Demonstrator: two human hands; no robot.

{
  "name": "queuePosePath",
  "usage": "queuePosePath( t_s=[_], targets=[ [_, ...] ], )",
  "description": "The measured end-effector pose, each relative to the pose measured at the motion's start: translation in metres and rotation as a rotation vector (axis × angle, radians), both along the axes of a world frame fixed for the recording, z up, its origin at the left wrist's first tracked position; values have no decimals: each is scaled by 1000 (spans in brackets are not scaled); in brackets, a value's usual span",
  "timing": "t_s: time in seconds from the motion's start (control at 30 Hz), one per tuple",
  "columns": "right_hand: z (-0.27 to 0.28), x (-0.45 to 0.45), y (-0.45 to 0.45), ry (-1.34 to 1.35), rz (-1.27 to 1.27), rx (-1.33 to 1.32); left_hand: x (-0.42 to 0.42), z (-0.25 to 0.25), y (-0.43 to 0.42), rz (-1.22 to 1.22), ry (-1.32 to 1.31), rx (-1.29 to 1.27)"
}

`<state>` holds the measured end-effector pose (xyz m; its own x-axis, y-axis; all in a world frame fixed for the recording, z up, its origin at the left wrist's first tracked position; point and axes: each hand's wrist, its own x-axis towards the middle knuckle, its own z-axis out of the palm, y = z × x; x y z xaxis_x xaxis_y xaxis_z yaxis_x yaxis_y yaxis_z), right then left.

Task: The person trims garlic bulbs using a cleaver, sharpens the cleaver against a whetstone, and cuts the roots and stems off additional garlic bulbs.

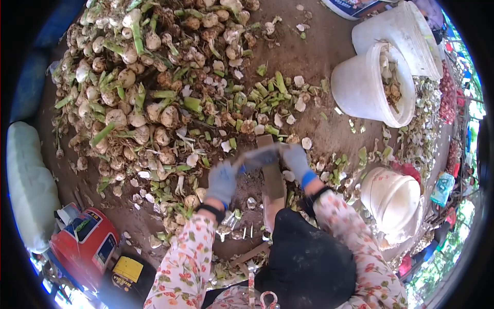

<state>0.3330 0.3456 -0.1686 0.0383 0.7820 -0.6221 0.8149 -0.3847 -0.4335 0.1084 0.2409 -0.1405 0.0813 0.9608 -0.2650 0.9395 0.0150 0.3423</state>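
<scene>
My left hand [222, 183], in a grey glove with a blue cuff, is closed at the left end of a flat metal blade [260, 156]. At the blade's other end my right hand [297, 162], gloved the same way, is closed too. The blade lies across a narrow wooden board [274, 183] that points away from me. Motion blurs the fingers and blade. Cut green stem pieces [267, 91] and white slices are scattered just beyond the board.
A big heap of bulbs with stems [118, 98] covers the left and back ground. White buckets [355, 87] stand at the back right, one holding bulbs. Another white bucket [383, 193] is at the right. A red container [85, 244] sits at the lower left.
</scene>
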Motion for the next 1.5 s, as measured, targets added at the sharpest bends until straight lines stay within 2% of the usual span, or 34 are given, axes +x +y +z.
queuePosePath(
  t_s=[0.03, 0.13, 0.17, 0.2, 0.27, 0.33, 0.4, 0.47, 0.5, 0.6, 0.63, 0.73, 0.77, 0.87, 0.9, 0.97, 1.0, 1.03, 1.07, 1.1, 1.13, 1.17, 1.2, 1.23, 1.33, 1.37, 1.47, 1.5],
  targets=[
    [7, -10, 21, -81, 70, -71, -5, 4, 16, -3, 38, -79],
    [-8, 18, -14, -148, 430, 5, 5, 5, -17, -54, 54, -56],
    [-8, 25, -30, -6, 210, -12, 7, -16, -43, -83, 6, 57],
    [-13, 27, -35, -13, 155, -82, 13, -12, -49, -89, 69, -26],
    [-15, 16, -11, -98, 271, -12, 10, 14, -20, -2, 35, -127],
    [-9, -8, 28, -39, 100, -127, 6, 6, -3, 44, 20, -139],
    [-8, 7, 1, -21, 149, -40, 7, 12, -14, 21, 28, -167],
    [-13, 27, -41, 129, 130, 91, 20, 20, -47, -47, 54, -179],
    [-4, 23, -29, 4, 146, -114, 24, 18, -48, -50, 51, -242],
    [15, -14, 34, -114, 180, -123, 11, 9, -5, 77, 17, -44],
    [18, -18, 38, -111, 153, -158, 6, 4, 5, 54, 84, -79],
    [-13, 16, -27, -41, 248, 144, 15, 17, -39, -20, 59, -115],
    [0, 20, -27, 75, 171, -112, 19, 19, -51, -88, 117, -186],
    [5, -5, 16, -79, 170, -88, 14, 23, -14, 15, 113, -107],
    [17, -16, 35, -55, 127, -150, 8, 16, 2, 18, 118, -114],
    [-24, 11, 0, -61, 297, -64, 12, 26, -12, -23, 113, -149],
    [-19, 17, -14, -31, 270, -63, 13, 33, -19, -42, 116, -152],
    [-14, 22, -28, -1, 242, -62, 19, 34, -40, -67, 99, -260],
    [-4, 21, -27, 0, 224, -156, 24, 27, -51, -93, 94, -328],
    [-21, 21, -21, -46, 368, -52, 24, 25, -43, -52, 113, -208],
    [-15, 12, -6, -52, 335, -74, 24, 23, -36, -14, 127, -102],
    [-8, 2, 10, -59, 302, -95, 21, 22, -23, -19, 143, -111],
    [34, -21, 37, -25, 92, -223, 15, 22, -6, -23, 160, -115],
    [39, -20, 30, -32, 47, -213, 12, 25, 0, -32, 178, -121],
    [25, 9, -20, -56, 223, -99, 24, 29, -52, -95, 82, -246],
    [20, 11, -24, -84, 232, -110, 27, 34, -48, -139, 94, -405],
    [12, -13, 24, -146, 160, -131, 20, 38, -3, -31, 172, -207],
    [20, -18, 35, -68, 113, -213, 14, 34, 7, -35, 181, -189]
  ],
)
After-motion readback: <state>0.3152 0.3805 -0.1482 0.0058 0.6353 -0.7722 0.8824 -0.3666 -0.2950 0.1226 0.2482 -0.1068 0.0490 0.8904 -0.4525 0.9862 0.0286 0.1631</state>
